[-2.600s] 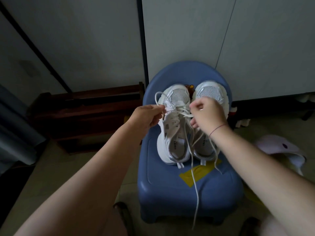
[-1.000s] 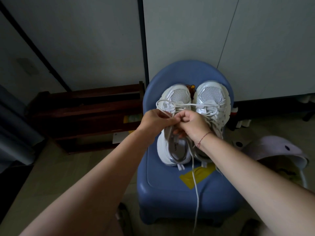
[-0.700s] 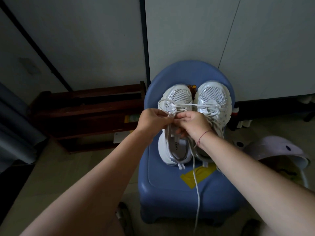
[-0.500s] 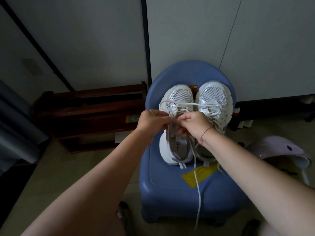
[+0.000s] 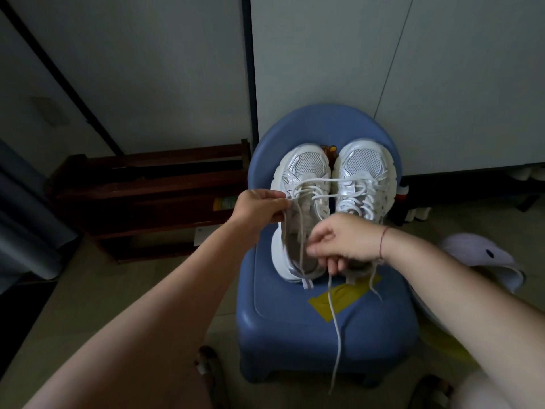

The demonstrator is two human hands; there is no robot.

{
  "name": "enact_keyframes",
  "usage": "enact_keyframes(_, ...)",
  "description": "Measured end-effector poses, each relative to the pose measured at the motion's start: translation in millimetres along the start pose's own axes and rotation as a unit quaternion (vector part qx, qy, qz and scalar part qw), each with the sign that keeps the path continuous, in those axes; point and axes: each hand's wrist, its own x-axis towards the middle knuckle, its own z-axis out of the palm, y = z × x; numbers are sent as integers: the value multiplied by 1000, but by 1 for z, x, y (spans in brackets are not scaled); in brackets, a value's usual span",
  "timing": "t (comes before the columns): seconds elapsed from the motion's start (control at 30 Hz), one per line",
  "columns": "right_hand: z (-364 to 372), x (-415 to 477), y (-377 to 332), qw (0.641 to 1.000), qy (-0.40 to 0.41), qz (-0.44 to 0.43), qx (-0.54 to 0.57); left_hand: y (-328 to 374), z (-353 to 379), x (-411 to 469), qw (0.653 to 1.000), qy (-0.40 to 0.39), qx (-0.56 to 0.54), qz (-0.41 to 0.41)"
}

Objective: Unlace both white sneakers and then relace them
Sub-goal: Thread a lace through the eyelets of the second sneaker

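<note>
A blue chair [image 5: 295, 320] is taken as the landmark. Two sneakers are set side by side on its seat, toes toward the chair back and heels toward the front edge, so their long axes run front to back. The left sneaker [image 5: 303, 169] is the one being worked. The right sneaker [image 5: 365, 166] lies just beside it.

The left hand [image 5: 259, 206] is held at the seat's left side, against the outer flank of the left sneaker, and a strand is pinched in its curled fingers. The right hand [image 5: 342, 239] is held over the heels, mid-seat, and the lace [image 5: 334, 320] is pinched between thumb and fingers. The free end is left hanging past the front edge.

Two strands are stretched across both sneakers near the toes. The free end lies nearer the right hand, so the next pull is judged to run along the sneaker's axis, toward the front edge.
</note>
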Motion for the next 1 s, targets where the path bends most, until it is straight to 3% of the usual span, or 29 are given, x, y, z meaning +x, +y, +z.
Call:
enact_keyframes(0.1, -1, 12, -1, 982, 146, -10, 116, 1, 0, -1, 1000, -3, -5, -2)
enact_keyframes(0.17, 4, 21, -5, 964, 187, -4, 190, 1, 0, -2, 1000, -5, -11, -2)
enact_keyframes(0.3, 14, 39, -13, 942, 210, 34, 260, 3, 0, -5, 1000, -4, -9, 3)
enact_keyframes(0.47, 13, 44, -10, 952, 205, 32, 226, 3, 0, -3, 1000, -9, -19, 2)
enact_keyframes(0.6, 3, 30, -11, 969, 130, 50, 205, 3, 0, -4, 1000, -10, -20, -1)
enact_keyframes(0.73, 5, 6, -8, 975, -61, 95, 191, 4, 1, -4, 1000, -8, -24, -7)
enact_keyframes(0.87, 18, -12, -7, 961, -234, 87, 116, 4, 2, -4, 1000, -11, -20, -6)
enact_keyframes(0.93, 21, -15, -8, 965, -228, 95, 89, 4, 2, -4, 1000, -8, -19, -6)
enact_keyframes(1.0, 20, -12, -10, 984, -129, 94, 76, 3, 2, -4, 1000, -6, -16, -4)
